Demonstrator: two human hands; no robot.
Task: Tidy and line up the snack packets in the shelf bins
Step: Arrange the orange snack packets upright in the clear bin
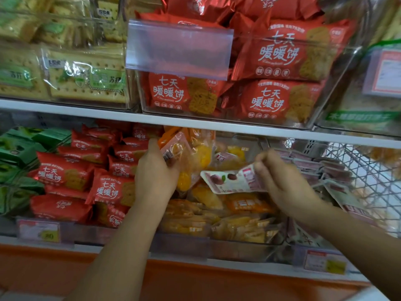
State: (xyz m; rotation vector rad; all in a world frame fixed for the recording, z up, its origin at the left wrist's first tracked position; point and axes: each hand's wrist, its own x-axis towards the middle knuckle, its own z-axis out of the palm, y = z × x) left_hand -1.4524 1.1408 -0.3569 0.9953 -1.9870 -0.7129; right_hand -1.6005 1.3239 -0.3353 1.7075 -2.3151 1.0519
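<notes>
Right now my left hand (155, 172) is curled round a few orange packets (175, 148), holding them upright at the far left of the middle bin (238, 250). My right hand (280, 181) pinches 1 pink-and-white packet (225, 181) by its right end, thumb and fingertips clamped on the seal. The packet hangs roughly flat just above the loose yellow and orange ones. It looks like a stray to me; it matches the pink packets (325, 168) lined up in the bin to the right.

To do this step well, I would lift the stray only enough to clear the divider, carry it right, and slot it on edge in line with its row. A pinch on 1 corner lets the packet swing, so a slow move seems wise. My left hand should stay firm so that its stack does not slump onto the heap.

Room is tight. The shelf board (195, 123) sits close above my left fingers, so there is little height at the far side. The red packets (65, 172) press against the left of my wrist. On the right, the wire basket (368, 170) stands just beyond the pink row, so I would stop short of it. The near side, over the bin's front wall, is the open way out.
</notes>
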